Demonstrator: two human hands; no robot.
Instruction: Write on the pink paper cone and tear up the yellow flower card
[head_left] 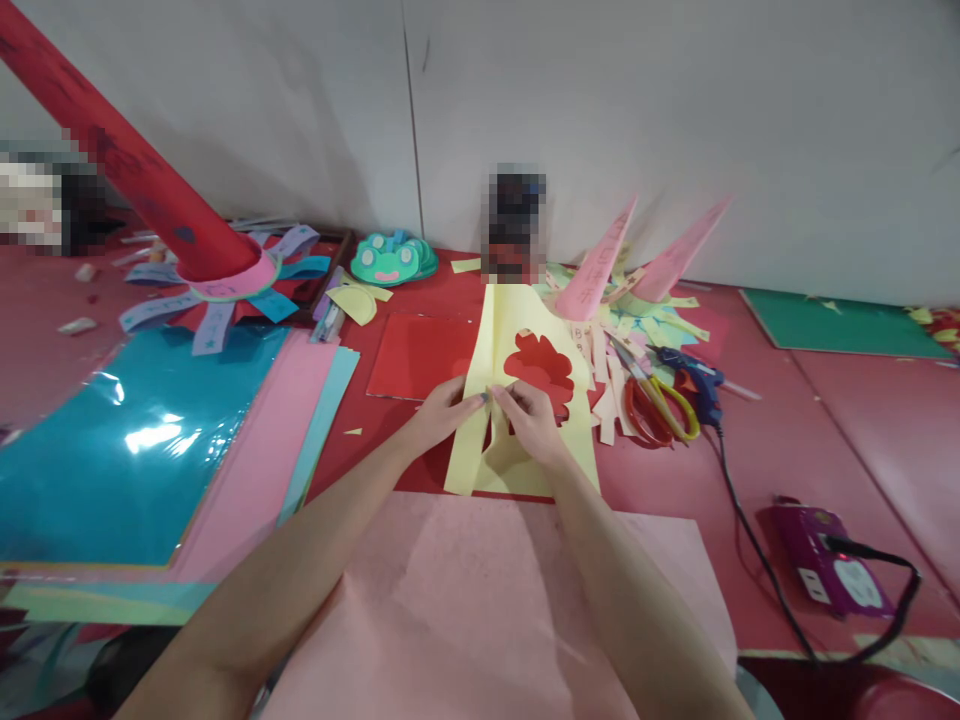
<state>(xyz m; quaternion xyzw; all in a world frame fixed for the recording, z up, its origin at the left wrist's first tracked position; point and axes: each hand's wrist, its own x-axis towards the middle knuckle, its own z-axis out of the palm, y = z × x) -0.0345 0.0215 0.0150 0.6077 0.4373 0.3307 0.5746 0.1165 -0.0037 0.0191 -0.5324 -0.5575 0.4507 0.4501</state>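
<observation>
A pale yellow sheet (581, 460) with a flower-shaped cut-out lies at the middle of the red table, its left part folded up. My left hand (442, 412) grips the fold from the left, fingers pressed together. On the other side of the fold my right hand (527, 410) pinches the same sheet, close to the left fingertips. Red shows through the flower-shaped opening. Beneath both forearms spreads a large pink sheet (465, 600), and a red square sheet (420, 355) lies left of the yellow one.
Scissors (660, 410), a blue glue gun (694, 385) and a purple power box (832, 560) with a cable are at right. Two pink cones (600, 260) stand behind. Wrapped blue sheets (150, 440) and a red cone (142, 150) occupy the left. Green frog cut-outs (390, 260) sit near the wall.
</observation>
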